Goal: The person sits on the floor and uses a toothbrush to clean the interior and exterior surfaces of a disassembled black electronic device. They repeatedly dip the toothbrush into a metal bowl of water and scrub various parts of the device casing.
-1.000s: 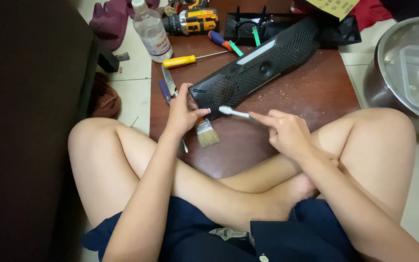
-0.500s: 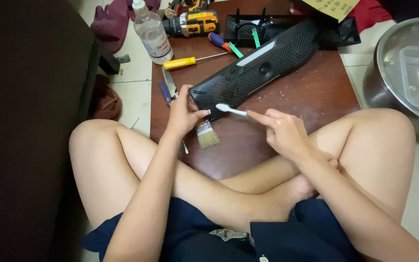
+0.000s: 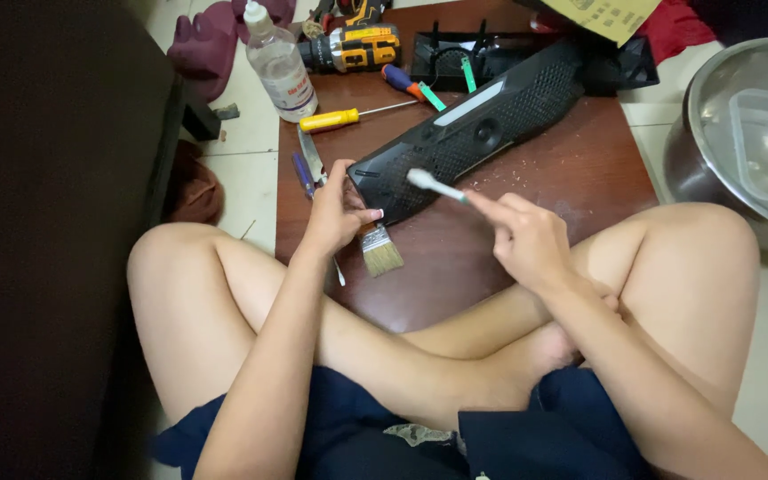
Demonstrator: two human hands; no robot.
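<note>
The brown wooden bench (image 3: 580,169) is carrying everything, and pale dust and crumbs are lying on it just beyond the right hand, so the brushing seems to be partly done. The long black speaker grille panel (image 3: 482,124) is lying slanted across the bench, its near end touching the left hand (image 3: 335,213), which is curling its fingers around that corner to steady it. The right hand (image 3: 526,236) is pinching a white toothbrush (image 3: 433,185), whose head is resting on the mesh near the left hand. Most of the mesh farther from the hands is looking not yet worked, I judge. A small paintbrush (image 3: 381,251) is lying unused just below the left hand.
</note>
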